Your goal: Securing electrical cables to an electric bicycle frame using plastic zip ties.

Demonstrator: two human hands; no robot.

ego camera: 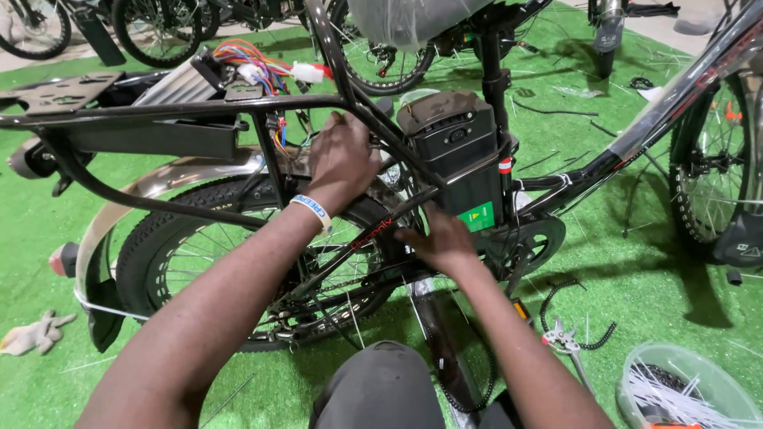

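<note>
Nearest, the right hand [439, 240] pinched something hidden at the black steel bicycle frame [199, 107]; the left hand [342, 159] gripped its tube. Steadier bracing looked wise.

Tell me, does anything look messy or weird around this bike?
Yes. A tangle of coloured wires hangs loose by the rear rack, unconnected to anything visible. Cut white zip-tie ends and a glove lie scattered on the green turf.

Black bicycle frame [199, 107] — upright on green turf
</note>
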